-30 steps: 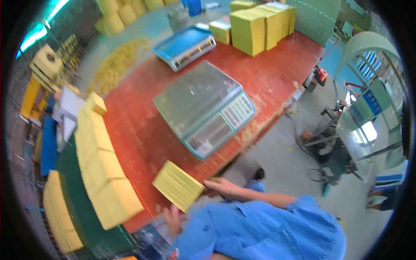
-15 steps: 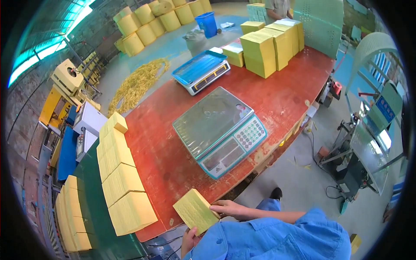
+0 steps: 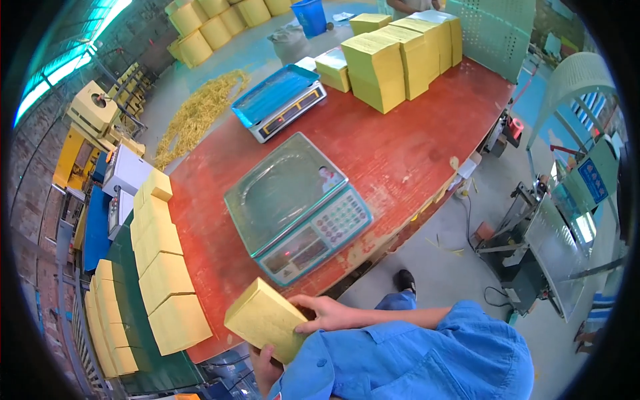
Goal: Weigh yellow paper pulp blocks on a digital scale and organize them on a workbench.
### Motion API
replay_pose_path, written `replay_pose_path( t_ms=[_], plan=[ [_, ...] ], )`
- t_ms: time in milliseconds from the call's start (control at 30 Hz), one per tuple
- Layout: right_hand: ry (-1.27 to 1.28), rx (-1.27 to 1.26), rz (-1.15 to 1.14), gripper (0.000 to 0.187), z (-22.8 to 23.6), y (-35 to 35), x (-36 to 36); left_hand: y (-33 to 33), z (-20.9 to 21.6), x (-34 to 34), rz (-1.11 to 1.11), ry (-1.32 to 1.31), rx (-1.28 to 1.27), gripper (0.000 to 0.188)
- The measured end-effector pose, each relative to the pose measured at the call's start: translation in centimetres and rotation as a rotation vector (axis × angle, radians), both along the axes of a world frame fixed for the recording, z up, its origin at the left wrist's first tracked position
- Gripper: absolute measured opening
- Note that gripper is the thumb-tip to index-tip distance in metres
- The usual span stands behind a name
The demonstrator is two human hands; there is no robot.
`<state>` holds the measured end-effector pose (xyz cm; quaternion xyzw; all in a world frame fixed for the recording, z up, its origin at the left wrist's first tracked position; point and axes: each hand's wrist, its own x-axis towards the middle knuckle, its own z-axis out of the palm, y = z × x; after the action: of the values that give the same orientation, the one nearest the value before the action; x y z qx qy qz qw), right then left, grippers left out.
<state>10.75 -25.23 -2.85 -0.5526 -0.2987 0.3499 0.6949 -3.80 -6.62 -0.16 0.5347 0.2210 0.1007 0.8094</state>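
Between my two hands is a thick stack of yellow paper (image 3: 265, 320), tilted, just off the near edge of the red table. My right hand (image 3: 321, 313) grips its right side, thumb on the broad face. Low on the near side my left hand (image 3: 267, 363) closes around the stack, its fingers partly hidden beneath. Beyond the stack stands a digital scale (image 3: 287, 200) with a bare metal plate and a keypad toward me. A row of yellow paper stacks (image 3: 163, 267) lies to the left, along the seam of the red table and a green surface.
A second scale with a blue tray (image 3: 277, 100) stands farther back on the red table (image 3: 427, 140). Tall yellow paper stacks (image 3: 377, 73) fill its far end, near another person (image 3: 403, 7). More stacks (image 3: 110, 320) line the green surface (image 3: 160, 367). A metal-topped machine (image 3: 557, 233) stands right.
The view has shifted, so the table and scales sit farther left. My hands still hold the paper stack, now turned so a side edge shows more. A red light shows on the near scale.
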Motion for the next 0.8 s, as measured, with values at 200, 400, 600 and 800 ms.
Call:
replay_pose_path(
  t_ms=[200,400,600,800],
  plan=[
    [0.196,0.16,-0.293,0.06,1.8,-13.9,7.9,-11.1,2.7,11.9,-0.226,-0.017,0.206,0.063],
    [0.361,-0.017,-0.732,0.057,-0.5,-26.0,16.1,-17.6,0.8,17.8,-0.59,0.047,0.409,0.054],
    [0.1,-0.23,-0.716,0.05,-2.5,-28.7,23.7,-18.1,-7.1,17.1,-0.426,0.493,0.874,0.029],
    [-0.466,-0.289,-0.936,0.034,-4.9,-28.5,24.0,-19.3,-7.3,17.0,-0.277,0.647,1.212,0.033]
  ],
)
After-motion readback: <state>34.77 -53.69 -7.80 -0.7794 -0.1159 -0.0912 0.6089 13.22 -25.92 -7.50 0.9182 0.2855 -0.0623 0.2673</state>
